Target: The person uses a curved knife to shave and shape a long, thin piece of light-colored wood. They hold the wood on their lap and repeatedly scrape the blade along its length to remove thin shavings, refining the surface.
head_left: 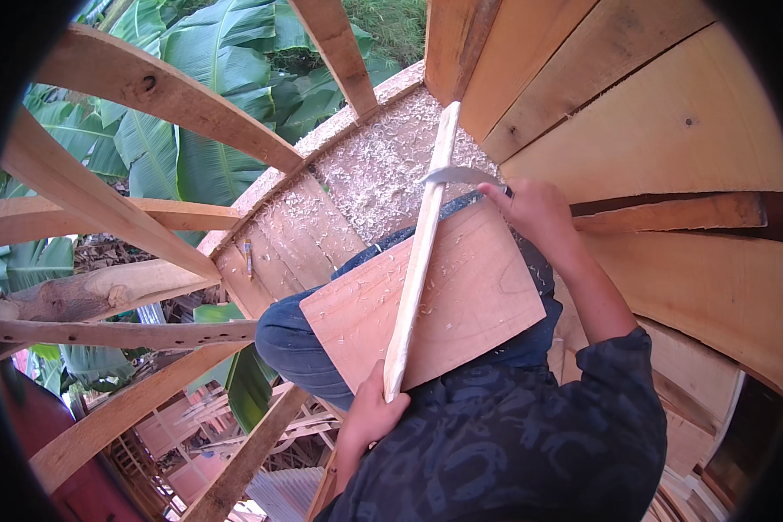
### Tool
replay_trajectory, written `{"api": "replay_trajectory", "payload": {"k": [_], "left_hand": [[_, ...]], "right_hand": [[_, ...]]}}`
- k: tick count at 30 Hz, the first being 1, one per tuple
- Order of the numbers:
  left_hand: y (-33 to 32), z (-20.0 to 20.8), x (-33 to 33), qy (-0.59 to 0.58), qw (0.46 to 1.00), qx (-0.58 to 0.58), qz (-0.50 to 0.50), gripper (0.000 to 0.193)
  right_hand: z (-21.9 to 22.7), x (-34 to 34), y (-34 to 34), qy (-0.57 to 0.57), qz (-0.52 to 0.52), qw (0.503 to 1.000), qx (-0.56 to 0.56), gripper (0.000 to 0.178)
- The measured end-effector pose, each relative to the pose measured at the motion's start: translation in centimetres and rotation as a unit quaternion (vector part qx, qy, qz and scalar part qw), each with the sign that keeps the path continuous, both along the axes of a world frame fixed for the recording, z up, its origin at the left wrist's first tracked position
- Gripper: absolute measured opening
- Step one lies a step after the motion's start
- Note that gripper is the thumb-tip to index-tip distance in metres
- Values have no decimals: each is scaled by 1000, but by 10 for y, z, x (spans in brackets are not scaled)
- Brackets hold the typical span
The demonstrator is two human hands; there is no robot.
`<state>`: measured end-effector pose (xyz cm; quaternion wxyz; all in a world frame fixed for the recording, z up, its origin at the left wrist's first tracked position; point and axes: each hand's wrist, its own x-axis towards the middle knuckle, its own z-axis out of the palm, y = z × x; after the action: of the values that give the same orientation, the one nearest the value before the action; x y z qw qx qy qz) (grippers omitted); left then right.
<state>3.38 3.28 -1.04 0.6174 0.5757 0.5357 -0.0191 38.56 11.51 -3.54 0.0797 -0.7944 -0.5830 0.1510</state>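
A long, pale wooden stick [422, 252] slants away from me across a flat plywood board [478, 270] that rests on my lap. My left hand [372, 411] is closed around the stick's near end, close to my body. In my right hand [535, 211] is a knife [459, 175] with a curved blade, its handle mostly hidden by my fingers. The blade lies across the stick toward its far end and appears to touch it. A few shavings are scattered on the board.
Wood shavings [383, 174] thickly cover the plank floor [278, 222] ahead. A wall of wide planks [652, 113] rises close on my right. Open wooden railing bars [174, 91] stand on the left, with banana leaves [222, 61] beyond. A small marker-like item [248, 258] lies near the floor's edge.
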Motion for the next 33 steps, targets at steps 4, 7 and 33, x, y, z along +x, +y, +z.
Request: {"api": "replay_trajectory", "payload": {"k": [4,7,33], "left_hand": [[0,1,2,10,1000,-8,7,55],[2,6,3,32,999,-18,4,54],[6,31,17,173,984,36,-18,48]], "right_hand": [[9,-17,-12,19,96,995,3,70],[5,-34,-19,24,184,983,-12,71],[-1,16,-10,-3,22,998,-65,70]]}}
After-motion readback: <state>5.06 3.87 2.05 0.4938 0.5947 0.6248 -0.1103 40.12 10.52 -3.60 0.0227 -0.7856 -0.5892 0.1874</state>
